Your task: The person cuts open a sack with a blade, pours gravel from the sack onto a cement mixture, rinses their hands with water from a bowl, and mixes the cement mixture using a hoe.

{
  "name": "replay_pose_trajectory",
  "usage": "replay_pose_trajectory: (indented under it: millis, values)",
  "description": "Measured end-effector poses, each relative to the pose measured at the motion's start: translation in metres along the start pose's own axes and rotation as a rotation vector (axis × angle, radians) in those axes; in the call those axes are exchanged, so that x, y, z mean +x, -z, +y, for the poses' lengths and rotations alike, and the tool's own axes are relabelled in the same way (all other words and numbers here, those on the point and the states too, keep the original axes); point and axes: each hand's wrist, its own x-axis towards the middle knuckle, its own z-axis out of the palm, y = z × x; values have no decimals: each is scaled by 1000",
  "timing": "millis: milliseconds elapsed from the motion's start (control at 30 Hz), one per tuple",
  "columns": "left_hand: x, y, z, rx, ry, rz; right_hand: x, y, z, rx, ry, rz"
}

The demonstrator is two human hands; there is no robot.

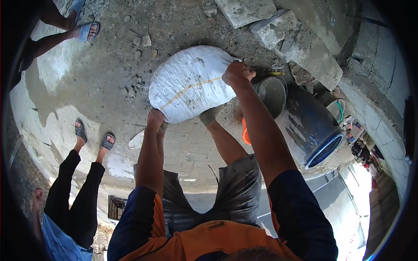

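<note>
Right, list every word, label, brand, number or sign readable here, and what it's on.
None can be read.
Orange shirt: small dark patch, too small to read.
Dark clothing at the left edge: pale mark, too small to read.
White sack: no lettering visible.

The sack (191, 89) lies on the ground (113, 65). Right of it stands a bucket (275, 92), then a barrel (305, 119). Slabs (314, 61) lie ahead, right.
</note>
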Motion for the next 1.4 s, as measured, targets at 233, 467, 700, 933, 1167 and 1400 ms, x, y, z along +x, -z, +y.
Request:
replay_pose_trajectory:
  millis: [233, 467, 700, 933, 1167, 1400]
  values:
    - [84, -71, -100, -311, 220, -69, 43, -16, -15, 293, -146, -98]
    - [103, -17, -92, -209, 100, -147, 45, -47, -8, 168, 105, -8]
    - [124, 8, -84, 11, -144, -317, 56, -21, -19, 121, 210, -280]
    - [110, -1, -67, -438, 19, -361, 50, -40, -13, 169, 186, -79]
    - [134, -96, -145, -384, -287, 7, 44, -53, 8, 207, 155, -84]
    - [84, -62, -90, 42, -367, 172, 7, -30, 6, 150, 151, -170]
